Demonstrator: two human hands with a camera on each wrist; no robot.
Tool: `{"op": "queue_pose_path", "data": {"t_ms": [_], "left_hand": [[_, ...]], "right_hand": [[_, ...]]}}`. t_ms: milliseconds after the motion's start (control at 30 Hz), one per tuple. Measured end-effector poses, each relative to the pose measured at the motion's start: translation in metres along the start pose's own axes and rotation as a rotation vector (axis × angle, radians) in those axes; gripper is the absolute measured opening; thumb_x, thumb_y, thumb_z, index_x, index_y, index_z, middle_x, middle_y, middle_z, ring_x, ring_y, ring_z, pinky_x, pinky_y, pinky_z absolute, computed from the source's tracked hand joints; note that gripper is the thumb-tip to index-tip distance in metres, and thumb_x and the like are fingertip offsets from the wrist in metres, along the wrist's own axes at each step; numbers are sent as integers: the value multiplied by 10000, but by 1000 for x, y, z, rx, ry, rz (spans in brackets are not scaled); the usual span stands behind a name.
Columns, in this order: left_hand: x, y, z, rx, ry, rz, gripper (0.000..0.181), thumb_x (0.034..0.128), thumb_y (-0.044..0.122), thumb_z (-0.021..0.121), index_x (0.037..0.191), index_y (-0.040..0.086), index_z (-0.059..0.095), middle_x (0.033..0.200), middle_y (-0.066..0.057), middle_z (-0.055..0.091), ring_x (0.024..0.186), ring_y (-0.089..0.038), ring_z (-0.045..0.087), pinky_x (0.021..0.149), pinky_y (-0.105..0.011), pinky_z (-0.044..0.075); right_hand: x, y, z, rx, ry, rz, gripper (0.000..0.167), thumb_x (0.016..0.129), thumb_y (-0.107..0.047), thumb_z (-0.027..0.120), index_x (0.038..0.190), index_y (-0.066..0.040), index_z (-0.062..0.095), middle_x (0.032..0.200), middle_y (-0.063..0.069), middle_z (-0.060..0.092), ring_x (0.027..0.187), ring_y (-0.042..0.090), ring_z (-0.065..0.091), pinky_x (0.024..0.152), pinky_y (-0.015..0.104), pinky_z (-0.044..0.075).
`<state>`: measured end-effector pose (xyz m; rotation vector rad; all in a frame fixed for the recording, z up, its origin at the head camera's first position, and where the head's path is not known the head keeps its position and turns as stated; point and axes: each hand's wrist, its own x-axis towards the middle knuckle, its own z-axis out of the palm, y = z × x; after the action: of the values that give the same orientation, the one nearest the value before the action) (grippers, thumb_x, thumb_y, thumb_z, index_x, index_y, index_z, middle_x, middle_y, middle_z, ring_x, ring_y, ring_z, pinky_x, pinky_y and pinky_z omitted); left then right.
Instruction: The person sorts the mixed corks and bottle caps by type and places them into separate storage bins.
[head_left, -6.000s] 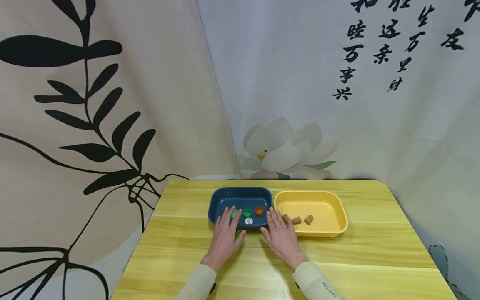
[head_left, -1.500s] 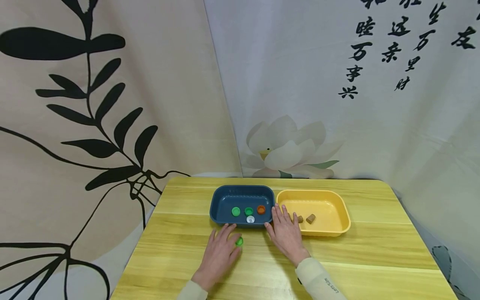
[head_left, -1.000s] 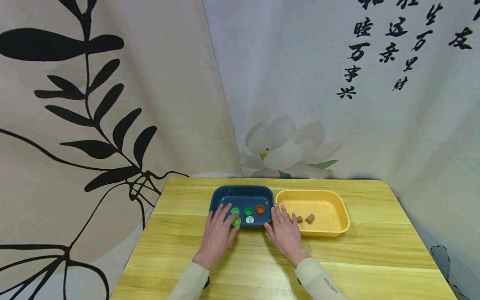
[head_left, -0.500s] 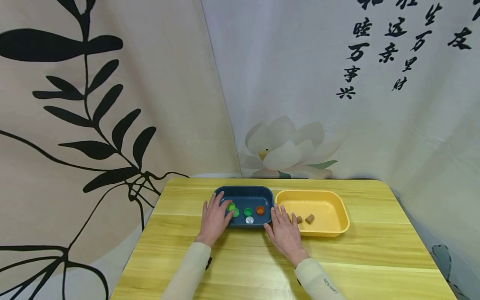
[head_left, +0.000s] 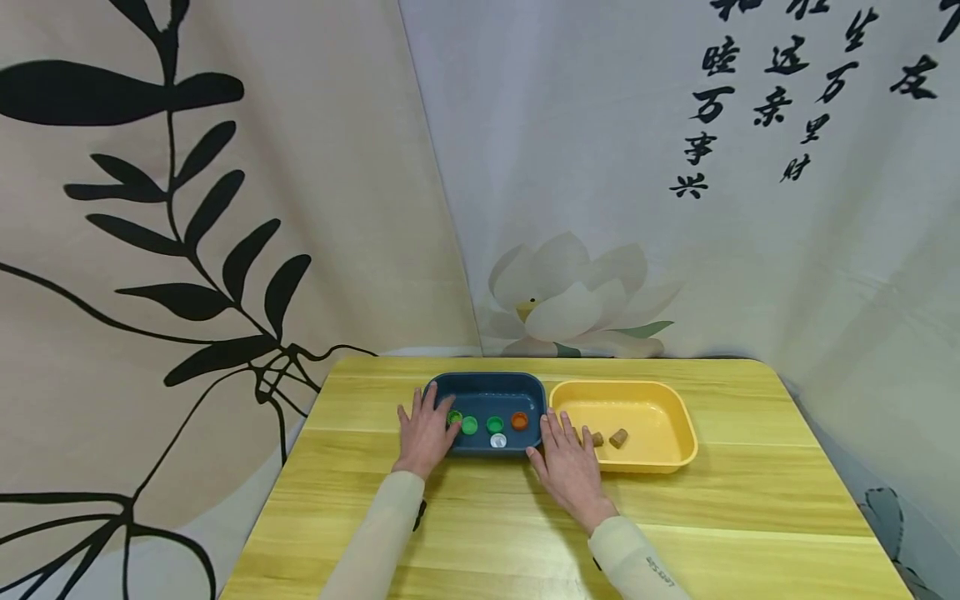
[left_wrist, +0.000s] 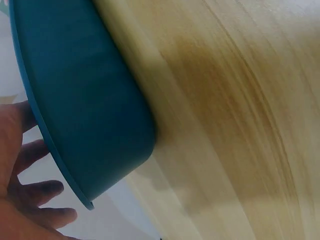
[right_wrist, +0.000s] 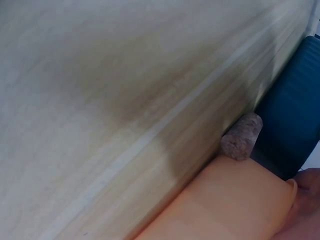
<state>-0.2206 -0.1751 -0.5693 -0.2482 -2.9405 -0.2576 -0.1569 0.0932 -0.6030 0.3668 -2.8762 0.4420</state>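
My left hand [head_left: 423,433] reaches over the left end of the blue tray [head_left: 491,383], pinching a light green bottle cap [head_left: 454,417] between thumb and index finger, low inside the tray. In the left wrist view its other fingers [left_wrist: 42,192] spread past the rim. Beside that cap lie two more green caps [head_left: 495,425], an orange cap [head_left: 519,421] and a clear cap [head_left: 498,441]. My right hand [head_left: 568,467] rests with straight fingers across the adjoining rims of the blue and yellow trays.
The yellow tray [head_left: 652,396] holds brown corks [head_left: 618,438], partly hidden by the right hand. In the right wrist view a cork [right_wrist: 242,136] lies outside, by the gap between the trays. A wooden table [head_left: 720,517] bears everything; a printed curtain [head_left: 825,275] hangs behind.
My left hand has gone from the tray to the table, picked up the light green cap there, and carried it forward and left into the blue tray. The right hand has hardly moved.
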Motion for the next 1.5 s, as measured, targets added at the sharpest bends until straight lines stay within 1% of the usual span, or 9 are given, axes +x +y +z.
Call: {"op": "queue_pose_path", "data": {"t_ms": [167,300,400,567,700,900,1167,1400,1500], "left_hand": [[-5,-1,1,9,-28,-13,603,961,435,730,1487,177,585,1638,-200,353,1505,-483,284,1105,-781,256],[-12,2,0,-8,-18,-11,637,964,438,722,1512,162,551,1650,-194,334,1518,-473,261,1120,-776,233],[-18,7,-2,-35,2,7,650,967,430,718,1522,146,535,1651,-185,338,1518,-463,270,1128,-767,230],[-32,18,-5,-78,47,84,648,987,433,690,1537,138,513,1650,-166,347,1514,-446,294,1135,-745,254],[-42,28,-4,-93,78,147,645,994,443,671,1537,134,508,1651,-155,354,1505,-439,317,1133,-728,279],[-51,45,-4,-126,76,198,649,993,460,666,1533,138,508,1659,-132,346,1509,-430,315,1136,-727,278],[-62,70,-3,-94,68,278,643,975,452,688,1520,152,525,1655,-116,358,1508,-404,327,1151,-696,286],[-73,88,2,-58,84,383,642,972,469,690,1512,159,536,1651,-90,369,1505,-369,349,1142,-656,343],[-77,96,6,-67,98,431,616,974,468,691,1494,167,555,1643,-79,385,1501,-345,364,1149,-622,357]], "right_hand": [[0,-1,0,3,-1,3,665,1067,-468,519,1541,-5,466,1636,145,381,1525,363,314,1189,640,254],[0,-1,-1,1,-5,0,663,1074,-477,491,1543,-9,464,1639,144,373,1521,375,318,1185,645,258],[0,0,-3,23,-7,3,663,1081,-480,470,1551,-14,453,1645,144,362,1524,385,307,1184,651,254],[-4,4,-10,91,29,25,654,1091,-475,447,1573,-34,423,1646,133,363,1529,386,295,1183,662,248],[-7,12,-18,109,55,50,663,1099,-484,411,1584,-33,399,1655,135,342,1534,387,280,1186,667,235],[-15,24,-30,126,78,69,653,1099,-459,420,1589,-31,379,1656,145,336,1545,381,253,1195,664,211],[-32,35,-37,147,103,81,662,1100,-473,419,1590,-29,379,1671,130,305,1559,373,204,1200,660,185],[-43,51,-44,143,139,105,655,1096,-451,443,1583,-16,388,1658,159,328,1534,419,251,1181,683,195],[-49,61,-48,148,139,115,668,1098,-460,431,1586,-8,375,1657,177,323,1537,431,233,1174,696,187]]}}
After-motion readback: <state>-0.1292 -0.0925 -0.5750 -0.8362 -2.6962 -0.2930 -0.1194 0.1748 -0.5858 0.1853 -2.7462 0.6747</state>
